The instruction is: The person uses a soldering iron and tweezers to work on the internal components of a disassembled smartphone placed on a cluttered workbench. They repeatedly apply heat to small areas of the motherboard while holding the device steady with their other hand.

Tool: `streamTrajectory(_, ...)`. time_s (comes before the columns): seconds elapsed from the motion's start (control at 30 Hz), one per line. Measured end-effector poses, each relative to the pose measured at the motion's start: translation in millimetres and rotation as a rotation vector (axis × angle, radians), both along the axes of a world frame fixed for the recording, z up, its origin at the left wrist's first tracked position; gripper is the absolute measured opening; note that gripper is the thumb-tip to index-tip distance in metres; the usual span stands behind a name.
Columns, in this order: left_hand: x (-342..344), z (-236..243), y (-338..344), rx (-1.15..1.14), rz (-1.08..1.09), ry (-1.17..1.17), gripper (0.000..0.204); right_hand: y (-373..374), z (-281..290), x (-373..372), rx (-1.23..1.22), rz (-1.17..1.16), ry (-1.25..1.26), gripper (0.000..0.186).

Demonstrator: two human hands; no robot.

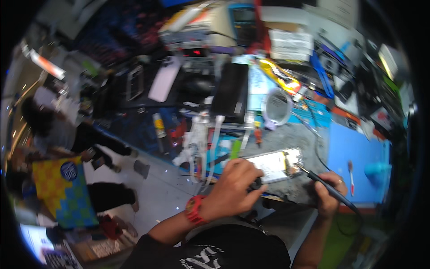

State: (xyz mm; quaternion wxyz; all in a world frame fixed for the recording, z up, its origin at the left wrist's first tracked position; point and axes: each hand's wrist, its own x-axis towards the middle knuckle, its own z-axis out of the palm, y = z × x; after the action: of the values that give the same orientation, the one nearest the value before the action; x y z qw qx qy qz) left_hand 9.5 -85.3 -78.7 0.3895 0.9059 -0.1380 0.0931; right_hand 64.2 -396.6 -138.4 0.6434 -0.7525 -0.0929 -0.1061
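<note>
An opened phone (272, 167) lies on the grey work mat (286, 139) in front of me, its far-right end showing shiny parts. My right hand (329, 193) grips a black soldering iron (329, 187), whose tip reaches the right end of the phone. Whether the tip touches it is too blurred to tell. From the iron's rear end a dark cord loops down. My left hand (237, 184), below a red wristwatch (195, 210), is closed round a small dark round thing (255, 183) at the phone's left end. Fingers hide most of that thing.
A blue mat (354, 152) on the right bears a small red-and-white brush (351, 179). Beyond the phone stand a round clear container (277, 106) and a black power bank-like slab (230, 89). White cables (216, 143) hang over the left table edge. Two people are at left.
</note>
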Motion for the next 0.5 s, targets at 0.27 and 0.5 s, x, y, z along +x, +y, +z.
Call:
streamTrajectory(0.27,-9.0,-20.3,-11.8,-0.135,0.002,-0.061,0.033,-36.2,-30.0,0.9,0.178,0.072,0.153,0.024)
streamTrajectory(0.5,2.8,-16.2,2.5,-0.048,-0.083,-0.149,0.024,-22.3,-2.3,1.6,0.029,0.032,0.051,0.017)
